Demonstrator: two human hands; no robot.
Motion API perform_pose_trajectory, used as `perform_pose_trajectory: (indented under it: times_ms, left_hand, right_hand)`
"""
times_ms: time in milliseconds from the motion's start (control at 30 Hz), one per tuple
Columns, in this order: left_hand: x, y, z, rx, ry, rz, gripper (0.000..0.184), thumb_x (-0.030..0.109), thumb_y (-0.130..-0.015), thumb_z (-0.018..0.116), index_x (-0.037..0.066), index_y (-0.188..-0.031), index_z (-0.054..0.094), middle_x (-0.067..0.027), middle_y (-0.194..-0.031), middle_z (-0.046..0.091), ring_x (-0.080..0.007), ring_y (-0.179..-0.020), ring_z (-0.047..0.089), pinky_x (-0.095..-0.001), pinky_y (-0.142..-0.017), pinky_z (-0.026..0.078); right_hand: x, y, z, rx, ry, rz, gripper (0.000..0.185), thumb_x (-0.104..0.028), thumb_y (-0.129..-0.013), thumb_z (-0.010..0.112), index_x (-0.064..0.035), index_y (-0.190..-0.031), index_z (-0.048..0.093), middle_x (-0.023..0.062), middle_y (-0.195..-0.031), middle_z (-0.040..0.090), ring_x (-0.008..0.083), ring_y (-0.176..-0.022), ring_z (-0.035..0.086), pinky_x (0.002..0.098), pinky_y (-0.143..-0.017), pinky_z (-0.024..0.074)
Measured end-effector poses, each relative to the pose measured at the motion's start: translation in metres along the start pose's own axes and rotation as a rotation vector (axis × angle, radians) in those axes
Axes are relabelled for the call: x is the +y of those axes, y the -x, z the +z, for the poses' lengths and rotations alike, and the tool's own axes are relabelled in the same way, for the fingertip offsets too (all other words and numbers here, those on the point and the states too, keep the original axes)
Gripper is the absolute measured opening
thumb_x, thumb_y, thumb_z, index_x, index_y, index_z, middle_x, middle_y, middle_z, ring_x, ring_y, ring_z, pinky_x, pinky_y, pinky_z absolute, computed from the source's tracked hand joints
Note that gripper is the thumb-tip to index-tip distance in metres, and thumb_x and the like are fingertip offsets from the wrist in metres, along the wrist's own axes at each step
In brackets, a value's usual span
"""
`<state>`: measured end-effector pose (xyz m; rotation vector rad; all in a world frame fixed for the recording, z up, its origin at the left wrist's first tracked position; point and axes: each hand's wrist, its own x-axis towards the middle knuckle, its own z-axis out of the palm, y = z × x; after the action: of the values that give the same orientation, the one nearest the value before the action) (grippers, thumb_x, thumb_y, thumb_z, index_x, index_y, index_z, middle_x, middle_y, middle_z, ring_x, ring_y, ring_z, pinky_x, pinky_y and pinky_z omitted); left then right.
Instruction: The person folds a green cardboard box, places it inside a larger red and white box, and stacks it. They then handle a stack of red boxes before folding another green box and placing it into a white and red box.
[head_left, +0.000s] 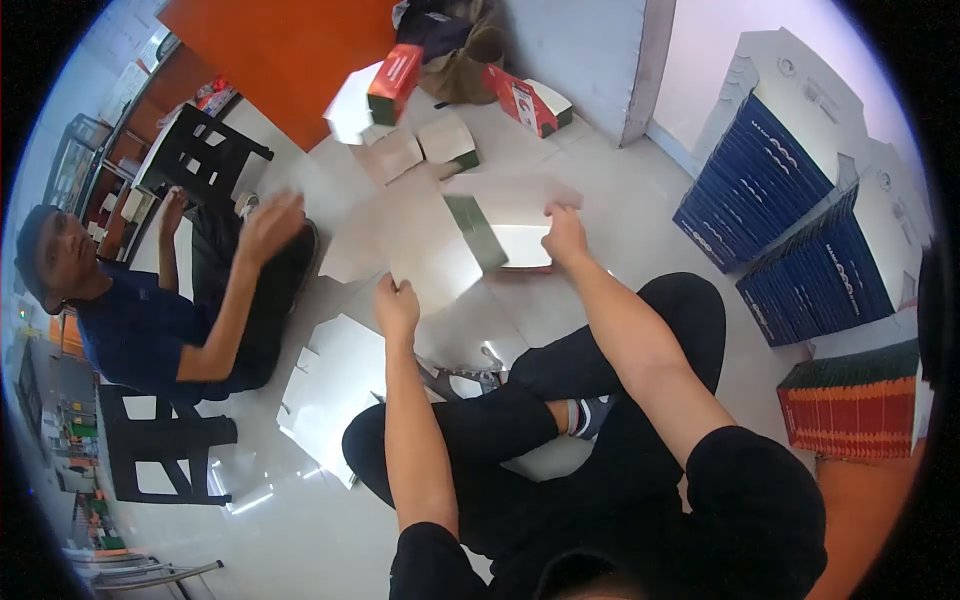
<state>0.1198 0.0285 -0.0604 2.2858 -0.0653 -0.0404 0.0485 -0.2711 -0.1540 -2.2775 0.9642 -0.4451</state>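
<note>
A large pale cardboard sheet, smeared by motion, hangs over the floor in front of me, with a green strip across it. At its near edge my left hand is closed on the cardboard, thumb and fingers pinched. My right hand is closed at the right end of the blurred sheet, its fingertips partly smeared. Below the green strip, between my hands, lies an open white-lined box piece with a red edge.
A co-worker sits at the left, hands raised. White flat sheets lie by my left knee. Red-green boxes stand ahead near a bag. Blue folded cartons and red ones are stacked right. Black stools stand left.
</note>
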Motion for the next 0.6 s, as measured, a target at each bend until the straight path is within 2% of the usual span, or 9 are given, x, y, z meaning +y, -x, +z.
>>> perform_pose_trajectory:
  times_ms: [33, 100, 200, 233, 267, 333, 367, 433, 600]
  left_hand:
    - [0.007, 0.001, 0.001, -0.002, -0.003, -0.003, 0.03, 0.013, -0.09, 0.059, -0.002, -0.114, 0.068, -0.0242, -0.103, 0.072, -0.0398, -0.102, 0.069, -0.044, -0.087, 0.052]
    - [0.017, 0.004, 0.006, -0.044, 0.037, 0.111, 0.034, 0.017, -0.09, 0.063, -0.007, -0.114, 0.067, -0.0213, -0.094, 0.072, -0.0277, -0.087, 0.069, -0.0396, -0.082, 0.051]
    - [-0.009, -0.009, 0.04, -0.009, 0.141, 0.258, 0.028, 0.015, -0.09, 0.062, -0.006, -0.107, 0.069, -0.0231, -0.093, 0.072, -0.0329, -0.088, 0.07, -0.0416, -0.081, 0.052]
    - [-0.005, -0.005, 0.042, -0.012, 0.135, 0.252, 0.028, 0.015, -0.09, 0.062, -0.006, -0.107, 0.069, -0.0231, -0.093, 0.072, -0.0329, -0.088, 0.07, -0.0416, -0.081, 0.052]
    - [-0.002, -0.001, 0.044, -0.002, 0.035, 0.243, 0.027, 0.013, -0.089, 0.06, -0.004, -0.108, 0.068, -0.0254, -0.095, 0.071, -0.0393, -0.091, 0.069, -0.0456, -0.083, 0.052]
    - [-0.008, 0.0, 0.048, 0.004, -0.068, 0.227, 0.027, 0.011, -0.089, 0.058, -0.003, -0.109, 0.068, -0.0277, -0.097, 0.071, -0.0456, -0.095, 0.068, -0.0495, -0.084, 0.052]
    - [-0.012, -0.001, 0.048, -0.031, -0.157, 0.193, 0.027, 0.011, -0.087, 0.057, -0.003, -0.108, 0.068, -0.0282, -0.098, 0.07, -0.0469, -0.096, 0.067, -0.0509, -0.085, 0.052]
    - [-0.02, 0.002, 0.047, -0.068, -0.248, 0.151, 0.028, 0.01, -0.086, 0.056, -0.004, -0.107, 0.068, -0.0288, -0.099, 0.07, -0.0482, -0.097, 0.066, -0.0523, -0.086, 0.052]
    - [-0.03, 0.003, 0.048, -0.12, -0.373, 0.161, 0.035, 0.013, -0.085, 0.056, -0.006, -0.113, 0.066, -0.0332, -0.103, 0.068, -0.0481, -0.099, 0.066, -0.0534, -0.089, 0.052]
  right_hand:
    - [-0.005, 0.005, 0.001, -0.054, -0.023, -0.084, 0.043, -0.001, -0.073, 0.071, -0.0104, -0.115, 0.064, 0.0172, -0.125, 0.058, 0.04, -0.114, 0.061, 0.0466, -0.094, 0.0528]
    - [-0.012, 0.014, 0.003, -0.138, -0.07, -0.186, 0.043, 0.004, -0.072, 0.07, -0.01, -0.112, 0.064, 0.0167, -0.12, 0.06, 0.0398, -0.11, 0.062, 0.0465, -0.093, 0.0521]
    - [-0.011, 0.018, 0.012, -0.218, -0.182, -0.279, 0.037, 0.003, -0.073, 0.069, -0.0074, -0.108, 0.065, 0.0171, -0.115, 0.062, 0.039, -0.108, 0.062, 0.0452, -0.092, 0.0518]
    - [-0.002, 0.013, 0.027, -0.161, -0.282, -0.394, 0.032, -0.008, -0.073, 0.076, -0.0047, -0.104, 0.07, 0.0178, -0.102, 0.067, 0.0331, -0.099, 0.063, 0.0394, -0.085, 0.0508]
    - [0.007, 0.005, 0.039, -0.165, -0.284, -0.389, 0.032, -0.008, -0.073, 0.076, -0.0047, -0.104, 0.07, 0.0178, -0.102, 0.067, 0.0331, -0.099, 0.063, 0.0394, -0.085, 0.0508]
    - [0.006, 0.002, 0.041, -0.387, -0.787, 0.183, 0.027, -0.01, -0.077, 0.075, -0.0053, -0.104, 0.073, 0.0145, -0.102, 0.07, 0.0276, -0.091, 0.067, 0.0373, -0.081, 0.0535]
    - [0.007, 0.002, 0.041, -0.393, -0.786, 0.19, 0.027, -0.01, -0.077, 0.075, -0.0053, -0.104, 0.073, 0.0145, -0.102, 0.07, 0.0276, -0.091, 0.067, 0.0373, -0.081, 0.0535]
    - [0.0, 0.006, 0.025, -0.417, -0.264, -0.127, 0.037, -0.005, -0.08, 0.064, -0.0111, -0.115, 0.074, 0.0163, -0.105, 0.074, 0.031, -0.096, 0.07, 0.0397, -0.086, 0.0557]
    - [-0.007, 0.01, 0.023, -0.485, -0.373, -0.016, 0.037, -0.006, -0.078, 0.067, -0.0105, -0.114, 0.074, 0.0136, -0.101, 0.074, 0.0309, -0.095, 0.071, 0.039, -0.088, 0.056]
